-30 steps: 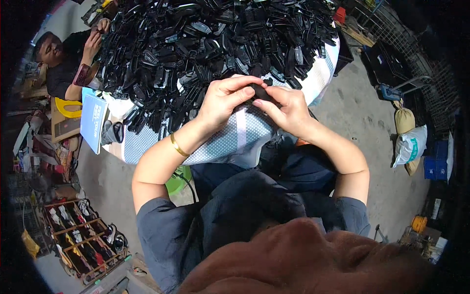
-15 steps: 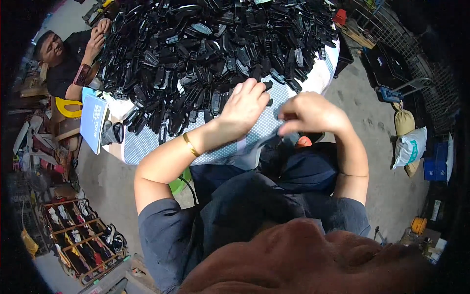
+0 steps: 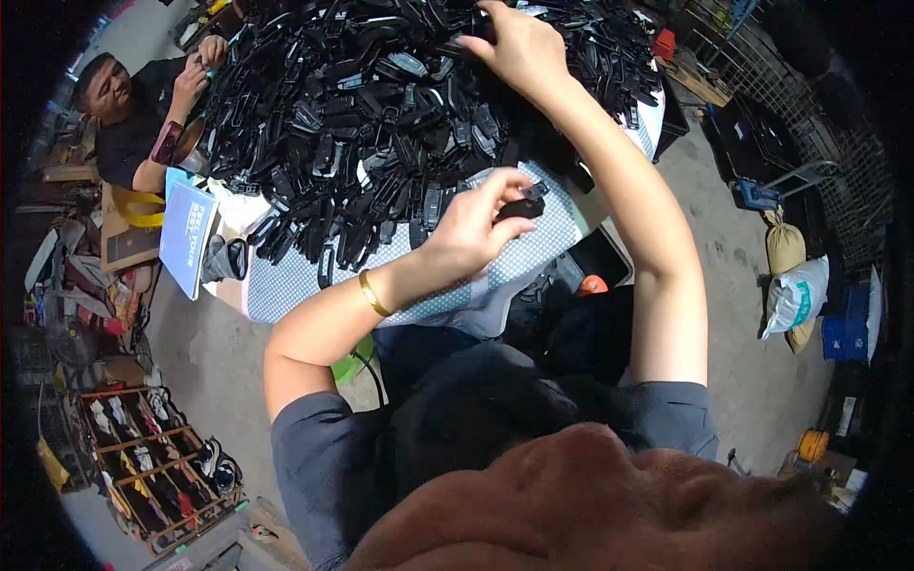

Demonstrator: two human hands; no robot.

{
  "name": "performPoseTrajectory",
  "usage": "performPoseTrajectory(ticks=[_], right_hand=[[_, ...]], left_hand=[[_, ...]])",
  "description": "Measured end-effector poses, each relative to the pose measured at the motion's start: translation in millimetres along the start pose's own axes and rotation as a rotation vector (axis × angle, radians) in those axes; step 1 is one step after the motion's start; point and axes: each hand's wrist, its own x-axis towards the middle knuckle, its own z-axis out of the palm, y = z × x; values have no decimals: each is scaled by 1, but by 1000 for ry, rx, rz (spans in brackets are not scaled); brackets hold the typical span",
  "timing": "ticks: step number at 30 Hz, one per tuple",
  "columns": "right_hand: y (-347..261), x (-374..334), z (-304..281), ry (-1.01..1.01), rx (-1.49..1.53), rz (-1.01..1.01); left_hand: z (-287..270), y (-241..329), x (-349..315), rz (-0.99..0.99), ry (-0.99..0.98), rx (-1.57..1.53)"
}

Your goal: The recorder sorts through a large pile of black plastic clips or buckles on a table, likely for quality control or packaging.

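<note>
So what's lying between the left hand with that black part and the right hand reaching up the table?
In the head view, the heap of black plastic parts fills the stretch between the left hand, holding a small black part, and the right hand.

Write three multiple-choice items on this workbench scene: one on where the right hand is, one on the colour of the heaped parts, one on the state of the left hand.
1. Where is the right hand?
A. Stretched out onto the far part of the pile of parts
B. Resting in the lap
C. On the blue booklet

2. What colour are most of the heaped parts?
A. White
B. Black
C. Red

3. What is the left hand doing?
A. Lying flat and empty
B. Gripping the table edge
C. Pinching a small black part over the dotted cloth

Answers: 1 A, the arm reaches across and the hand rests on the heap. 2 B, the pile is almost all black. 3 C, the fingers close on one piece, held clear of the pile.
</note>
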Motion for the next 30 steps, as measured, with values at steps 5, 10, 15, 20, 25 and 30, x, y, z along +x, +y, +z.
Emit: performPoseTrajectory(ticks=[5,10,15,20,25,30], right_hand=[[5,11,8,72,24,-7],[19,-24,-27,-325,973,231],[-2,-98,-57,-561,1244,408],[-2,-129,-48,-398,1121,329],[11,-139,-43,-361,887,193],[1,-140,-52,-397,1035,356]], left_hand=[[-5,-17,8,-198,16,-563],[-17,-10,9,-277,0,-529],[-18,-8,12,-263,57,-565],[-18,1,11,-285,32,-970],[-22,-1,13,-265,50,-888],[-26,-1,11,-320,173,-621]])
